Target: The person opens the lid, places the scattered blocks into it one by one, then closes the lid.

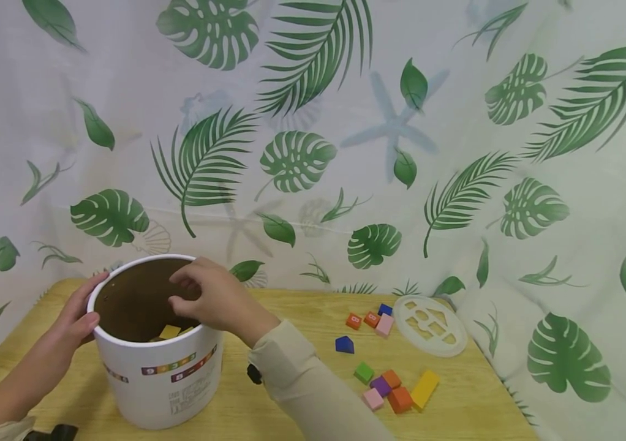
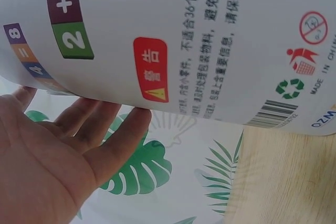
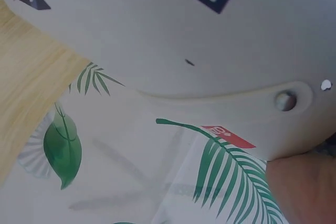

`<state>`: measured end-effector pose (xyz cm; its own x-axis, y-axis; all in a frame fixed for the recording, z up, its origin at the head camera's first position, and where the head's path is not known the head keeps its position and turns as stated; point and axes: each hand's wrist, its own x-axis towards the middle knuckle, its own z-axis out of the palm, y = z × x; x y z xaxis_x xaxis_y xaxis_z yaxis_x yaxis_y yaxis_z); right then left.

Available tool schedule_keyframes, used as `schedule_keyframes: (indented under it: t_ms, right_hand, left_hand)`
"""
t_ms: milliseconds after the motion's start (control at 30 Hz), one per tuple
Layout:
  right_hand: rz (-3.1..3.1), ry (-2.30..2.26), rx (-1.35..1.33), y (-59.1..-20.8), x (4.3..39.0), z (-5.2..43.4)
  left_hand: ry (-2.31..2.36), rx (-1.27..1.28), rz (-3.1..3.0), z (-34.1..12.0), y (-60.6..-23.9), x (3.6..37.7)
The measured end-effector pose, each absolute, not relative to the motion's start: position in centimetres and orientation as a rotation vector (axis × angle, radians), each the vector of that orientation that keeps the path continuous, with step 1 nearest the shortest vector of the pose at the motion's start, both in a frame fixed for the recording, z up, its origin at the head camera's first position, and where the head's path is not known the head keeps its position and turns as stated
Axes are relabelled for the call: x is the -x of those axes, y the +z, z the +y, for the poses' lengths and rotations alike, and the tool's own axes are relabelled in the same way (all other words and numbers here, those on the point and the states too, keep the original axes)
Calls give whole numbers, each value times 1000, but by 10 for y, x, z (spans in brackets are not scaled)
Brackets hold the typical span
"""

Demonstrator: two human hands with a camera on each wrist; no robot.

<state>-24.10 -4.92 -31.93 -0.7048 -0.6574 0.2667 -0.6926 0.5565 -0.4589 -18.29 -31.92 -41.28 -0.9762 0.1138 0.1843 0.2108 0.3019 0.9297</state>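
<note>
A white bucket [image 1: 147,373] printed with number sums stands at the left of the table. My left hand [image 1: 73,321] holds it at the left, thumb and forefinger at the rim, while the other fingertips [image 2: 139,116] rest on the outer wall. Over the bucket's right rim reaches my right hand [image 1: 211,294], its fingers bent and thumb apart with nothing seen between them. Yellow blocks [image 1: 169,332] lie down inside the bucket; the rest of its bottom is hidden. In the right wrist view, the bucket's strap handle [image 3: 226,95] hangs at its side, above a sliver of my right hand [image 3: 302,187].
Several coloured blocks lie to the right, among them a long yellow block [image 1: 426,389], a green block [image 1: 364,372] and a blue block [image 1: 344,344]. Behind them is a white shape-sorter lid [image 1: 451,349]. A leaf-print curtain [image 1: 313,263] hangs along the table's back.
</note>
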Motion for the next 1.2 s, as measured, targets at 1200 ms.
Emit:
schedule_keyframes:
  t_ms: [1200]
  right_hand:
    - [-2644, 723, -1241, -360, 282, 136]
  left_hand:
    - [-1657, 484, -2420, -320, -413, 183]
